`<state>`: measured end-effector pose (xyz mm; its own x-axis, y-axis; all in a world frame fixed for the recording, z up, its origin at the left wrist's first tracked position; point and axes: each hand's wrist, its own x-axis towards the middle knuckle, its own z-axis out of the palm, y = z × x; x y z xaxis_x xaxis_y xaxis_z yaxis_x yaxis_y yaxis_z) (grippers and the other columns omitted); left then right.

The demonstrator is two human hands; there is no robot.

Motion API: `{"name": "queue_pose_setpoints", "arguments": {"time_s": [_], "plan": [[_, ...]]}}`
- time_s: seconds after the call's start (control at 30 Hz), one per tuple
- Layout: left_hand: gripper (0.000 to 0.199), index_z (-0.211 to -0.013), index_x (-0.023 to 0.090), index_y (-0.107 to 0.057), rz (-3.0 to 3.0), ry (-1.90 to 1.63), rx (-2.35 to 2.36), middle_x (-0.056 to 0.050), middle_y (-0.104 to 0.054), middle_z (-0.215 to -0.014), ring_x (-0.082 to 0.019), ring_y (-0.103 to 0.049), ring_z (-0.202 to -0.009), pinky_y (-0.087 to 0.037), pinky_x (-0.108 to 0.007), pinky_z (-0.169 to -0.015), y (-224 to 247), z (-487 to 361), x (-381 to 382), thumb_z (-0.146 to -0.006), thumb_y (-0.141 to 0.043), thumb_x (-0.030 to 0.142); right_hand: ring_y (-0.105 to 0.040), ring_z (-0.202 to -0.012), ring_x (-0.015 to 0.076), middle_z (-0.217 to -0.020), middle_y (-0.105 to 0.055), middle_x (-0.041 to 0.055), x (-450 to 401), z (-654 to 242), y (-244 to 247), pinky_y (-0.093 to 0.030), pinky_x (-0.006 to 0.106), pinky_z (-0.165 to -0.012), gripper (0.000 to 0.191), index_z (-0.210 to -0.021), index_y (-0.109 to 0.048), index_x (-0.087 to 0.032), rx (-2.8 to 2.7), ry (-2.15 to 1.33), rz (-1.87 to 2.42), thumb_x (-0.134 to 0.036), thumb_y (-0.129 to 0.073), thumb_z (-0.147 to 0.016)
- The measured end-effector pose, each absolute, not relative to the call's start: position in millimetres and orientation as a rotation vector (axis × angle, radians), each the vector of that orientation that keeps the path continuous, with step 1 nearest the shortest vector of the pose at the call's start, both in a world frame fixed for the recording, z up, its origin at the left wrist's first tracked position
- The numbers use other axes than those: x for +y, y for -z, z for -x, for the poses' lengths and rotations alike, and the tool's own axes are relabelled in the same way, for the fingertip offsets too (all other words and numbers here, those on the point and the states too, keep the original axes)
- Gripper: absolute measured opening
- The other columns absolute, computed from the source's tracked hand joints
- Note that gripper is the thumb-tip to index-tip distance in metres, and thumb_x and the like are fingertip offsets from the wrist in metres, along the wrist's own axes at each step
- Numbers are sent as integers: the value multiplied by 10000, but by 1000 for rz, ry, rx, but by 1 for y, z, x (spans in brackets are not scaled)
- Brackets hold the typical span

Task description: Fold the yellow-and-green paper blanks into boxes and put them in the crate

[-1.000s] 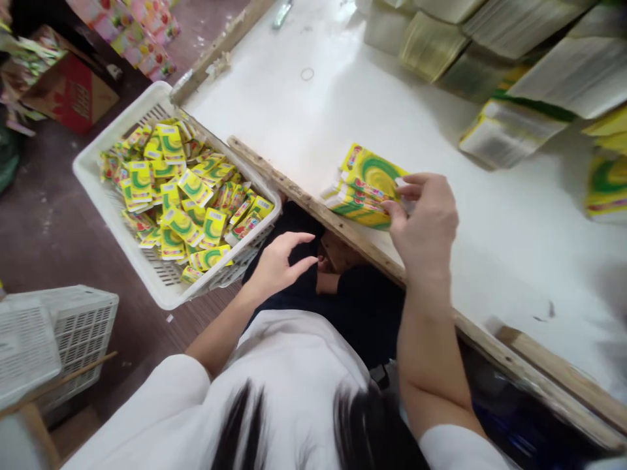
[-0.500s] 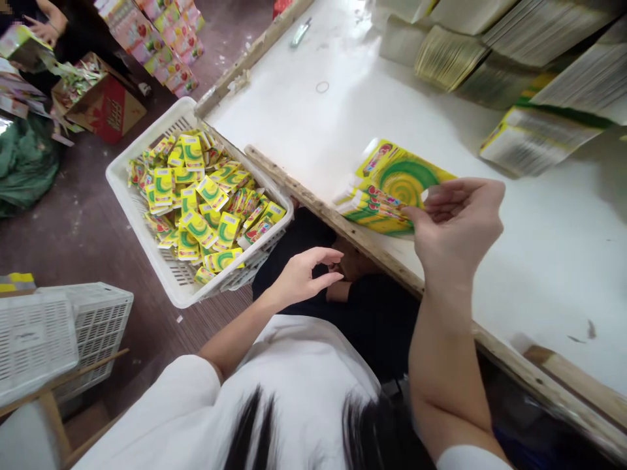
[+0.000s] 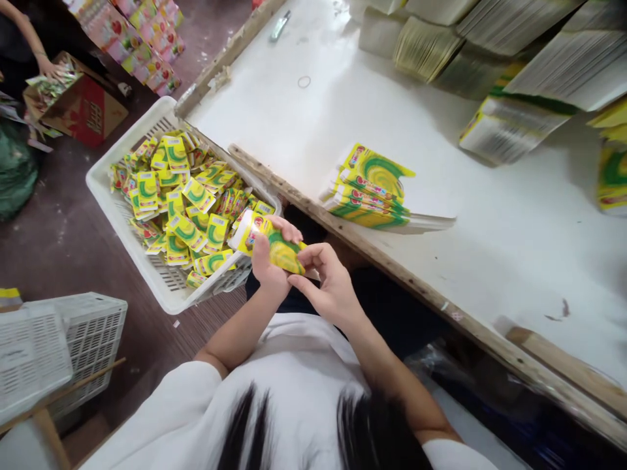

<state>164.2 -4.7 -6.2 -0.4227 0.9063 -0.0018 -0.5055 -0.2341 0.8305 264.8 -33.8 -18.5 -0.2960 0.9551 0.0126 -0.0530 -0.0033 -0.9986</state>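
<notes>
A yellow-green printed carton (image 3: 287,254) is in front of my body, near the basket's right corner. My left hand (image 3: 272,261) is wrapped round it, thumb on the near side and fingers on the far side. My right hand (image 3: 326,281) pinches its right end between thumb and fingers. On the white table, close to the wooden edge, lies a fanned stack of flat cartons (image 3: 372,189) in the same print. The white basket (image 3: 171,303) at the left holds a heap of small filled yellow-green boxes (image 3: 196,192).
Thick bundles of flat cartons (image 3: 426,49) stand at the table's back right. A wooden strip (image 3: 294,189) runs along the table edge. Other white crates (image 3: 93,333) sit at lower left. A person's hand (image 3: 49,68) reaches into a cardboard box (image 3: 93,111) at upper left.
My right hand has moved left from the stack on the table to my left hand, bringing a carton. My left hand has closed round it. The other person's hand has moved to the cardboard box.
</notes>
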Motion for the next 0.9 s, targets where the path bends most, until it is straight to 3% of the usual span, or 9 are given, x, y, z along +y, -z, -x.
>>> {"name": "queue_pose_setpoints", "arguments": {"time_s": [0.1,0.23,0.37,0.43,0.5,0.57,0.67,0.8,0.9], "plan": [[531,-813,221,-523,-630,-1768,1037,30,-436,-704,-111,-466,-600,-485,-282,-636,17,-160,-5,-781,-607,744,-647,-817,157,-889,-655,-8,-29,-268,24,-561,319,-787,323,-1098,-561,-253,-1488,-1373,1028,-238,-726,-822],[658,-926,222,-616,-807,-1570,1090,-25,-623,-943,-166,-625,-808,-545,-310,-751,38,-147,-14,-584,-774,762,-678,-824,178,-957,-712,23,-23,-282,29,-561,320,-749,214,-1075,-637,-243,-1474,-1215,1124,-255,-698,-870],[395,-820,209,-711,-861,-1462,1260,-9,-727,-792,-182,-689,-740,-572,-337,-767,48,-120,-24,-651,-863,531,-674,-709,153,-832,-727,-2,-20,-300,21,-540,275,-649,115,-958,-697,-244,-1621,-986,1097,-170,-617,-923],[372,-830,200,-747,-928,-1317,1263,-46,-763,-819,-227,-724,-788,-579,-379,-806,40,-99,-25,-683,-845,528,-671,-706,153,-804,-724,-1,-19,-308,15,-537,277,-654,146,-954,-711,-251,-1758,-837,1063,-150,-608,-932],[555,-1026,197,-756,-1031,-1134,1177,-112,-773,-1021,-309,-723,-1003,-560,-444,-915,25,-78,-24,-698,-781,644,-673,-761,168,-837,-737,17,-17,-314,11,-537,301,-705,178,-978,-725,-259,-1877,-657,1049,-138,-601,-938],[886,-1267,202,-660,-1181,-1019,1078,-148,-698,-1264,-381,-612,-1241,-480,-503,-1057,7,-63,-22,-626,-699,813,-663,-818,180,-873,-752,25,-16,-315,10,-525,333,-780,215,-982,-735,-269,-1983,-450,1033,-106,-605,-928],[1133,-1423,197,-504,-1532,-794,1137,-172,-542,-1467,-416,-481,-1374,-371,-526,-1160,-9,-67,-23,-502,-789,792,-647,-866,168,-896,-760,2,-20,-310,10,-484,362,-937,260,-997,-731,-290,-2133,-309,914,-77,-603,-920],[721,-1319,196,-531,-1792,-518,1392,-142,-645,-1288,-331,-630,-1182,-502,-472,-1012,-1,-101,-29,-710,-811,460,-625,-1122,226,-1141,-712,38,-28,-303,6,-338,481,-1165,301,-1204,-649,-319,-2051,-419,929,-238,-655,-915],[602,-1271,213,-516,-1849,-590,1459,-90,-681,-1156,-274,-676,-1057,-550,-391,-899,12,-116,-35,-736,-768,327,-556,-1254,322,-1325,-605,120,-28,-305,6,-400,530,-1125,551,-1305,-564,-273,-1635,-644,1180,-430,-755,-813]]}}
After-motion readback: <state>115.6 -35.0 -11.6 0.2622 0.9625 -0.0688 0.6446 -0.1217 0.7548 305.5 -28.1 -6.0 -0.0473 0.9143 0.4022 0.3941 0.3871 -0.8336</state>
